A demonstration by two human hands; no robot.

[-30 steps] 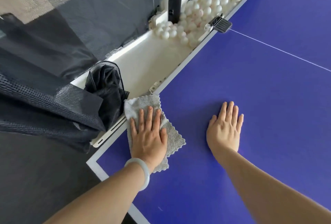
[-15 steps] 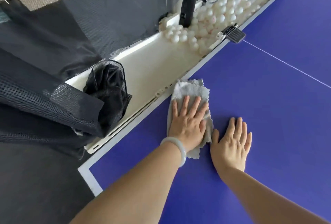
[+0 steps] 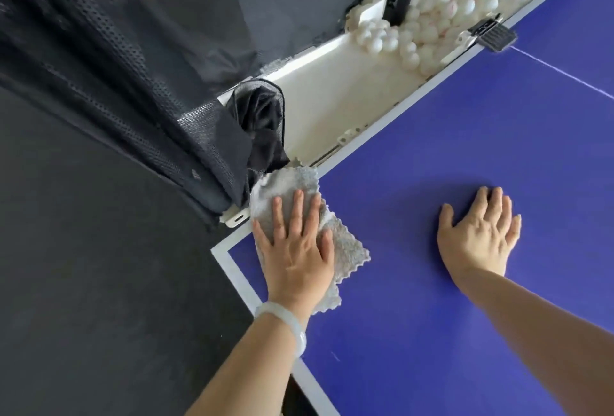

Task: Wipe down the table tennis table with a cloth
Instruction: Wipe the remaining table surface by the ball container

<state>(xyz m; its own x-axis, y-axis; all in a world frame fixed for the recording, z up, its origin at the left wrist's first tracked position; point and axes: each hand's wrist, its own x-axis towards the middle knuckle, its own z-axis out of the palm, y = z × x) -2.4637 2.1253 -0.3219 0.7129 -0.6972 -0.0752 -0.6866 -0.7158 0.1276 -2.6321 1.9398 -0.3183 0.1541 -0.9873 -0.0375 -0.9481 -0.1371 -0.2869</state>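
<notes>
Fingers (image 3: 300, 213) of my left hand (image 3: 295, 249) lie flat, spread, pressing the cloth (image 3: 345, 249) at the surface (image 3: 432, 332) corner — right hand (image 3: 478, 236) flat, empty, well apart.

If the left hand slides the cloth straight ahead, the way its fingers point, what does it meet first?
Probably the bunched black mesh netting at the white ball tray. The left hand presses the cloth flat, and the cloth's front edge already looks almost against it.

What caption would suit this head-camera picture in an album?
Left hand presses a grey cloth flat at the corner of a blue table; right hand rests palm-down beside it.
</notes>
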